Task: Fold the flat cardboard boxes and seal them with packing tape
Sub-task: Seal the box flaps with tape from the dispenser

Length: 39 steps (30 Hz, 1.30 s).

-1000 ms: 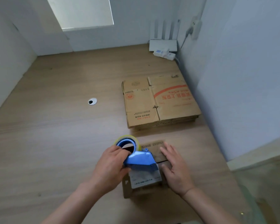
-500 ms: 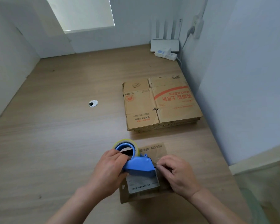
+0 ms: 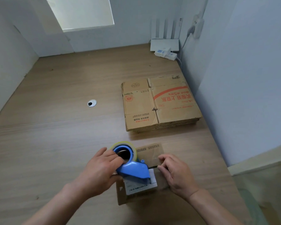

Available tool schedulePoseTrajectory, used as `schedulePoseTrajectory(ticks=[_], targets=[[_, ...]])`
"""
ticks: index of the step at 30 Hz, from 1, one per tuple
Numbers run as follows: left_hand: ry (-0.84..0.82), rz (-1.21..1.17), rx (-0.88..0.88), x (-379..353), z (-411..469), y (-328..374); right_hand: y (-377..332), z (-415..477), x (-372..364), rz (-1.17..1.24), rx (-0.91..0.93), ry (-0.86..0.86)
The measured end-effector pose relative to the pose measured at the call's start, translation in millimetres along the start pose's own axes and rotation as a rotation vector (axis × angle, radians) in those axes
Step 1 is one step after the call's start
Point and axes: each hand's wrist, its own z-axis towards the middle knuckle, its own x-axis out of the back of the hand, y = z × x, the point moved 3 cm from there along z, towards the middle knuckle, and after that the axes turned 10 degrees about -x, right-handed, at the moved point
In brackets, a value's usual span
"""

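A small folded cardboard box (image 3: pixel 150 153) with a white label stands on the wooden desk (image 3: pixel 55 135) near the front edge. My left hand (image 3: pixel 99 172) grips a blue tape dispenser (image 3: pixel 133 169) with a clear tape roll, held over the box top. My right hand (image 3: pixel 177 174) sits just right of the dispenser, its fingertips pinching the tape end at the box's top seam. Beyond them, a stack of flat cardboard boxes (image 3: pixel 159 104) with red print lies against the right wall.
A round cable grommet (image 3: pixel 92 103) sits in the desk to the left. A white router (image 3: pixel 165 43) and a power strip (image 3: pixel 165 54) stand at the back right corner. White walls close the desk on the left, back and right.
My right hand went from lying flat on the box top to curling and pinching the tape end by the dispenser. The dispenser shifted slightly toward the seam.
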Motion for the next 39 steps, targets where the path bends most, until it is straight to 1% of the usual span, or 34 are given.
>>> schedulePoseTrajectory(ticks=[3, 5, 9, 12, 14, 16, 18, 19, 20, 21, 24, 25, 29, 32, 35, 39], targets=[[0.015, 0.007, 0.04, 11, -15, -21, 3, 4, 3, 0.036, -0.028, -0.002], [-0.024, -0.003, 0.057, 18, -19, -24, 2, 7, 8, 0.13, -0.106, -0.038], [-0.127, -0.139, 0.184, 32, -9, -5, 5, 11, 19, 0.529, -0.376, -0.148], [-0.184, -0.228, 0.291, 39, 6, 8, 5, 12, 20, 0.746, -0.577, -0.123], [-0.188, -0.191, 0.322, 39, 16, 16, 4, 15, 17, 0.799, -0.693, -0.071], [-0.171, -0.115, 0.321, 37, 24, 25, -1, 17, 18, 0.737, -0.712, -0.003], [-0.145, -0.069, 0.32, 35, 30, 29, -8, 17, 24, 0.547, -0.663, 0.089], [-0.138, -0.067, 0.331, 35, 30, 29, -13, 16, 26, 0.493, -0.649, 0.135], [-0.132, -0.073, 0.344, 35, 30, 28, -17, 14, 27, 0.505, -0.657, 0.163], [-0.129, -0.078, 0.354, 35, 29, 26, -20, 10, 25, 0.572, -0.691, 0.165], [-0.124, -0.087, 0.36, 35, 26, 24, -26, 0, 18, 0.845, -0.882, 0.114], [-0.123, -0.088, 0.359, 36, 26, 25, -25, -3, 15, 0.873, -0.919, 0.107], [-0.144, -0.111, 0.363, 38, 23, 23, -20, -10, 8, 0.844, -0.933, 0.143], [-0.19, -0.178, 0.37, 45, 23, 16, -18, -10, 5, 0.733, -0.891, 0.15], [-0.263, -0.252, 0.367, 52, 25, 13, -14, -8, 0, 0.632, -0.872, 0.119], [-0.331, -0.272, 0.364, 48, 27, 19, -8, -3, -5, 0.526, -0.894, 0.048]])
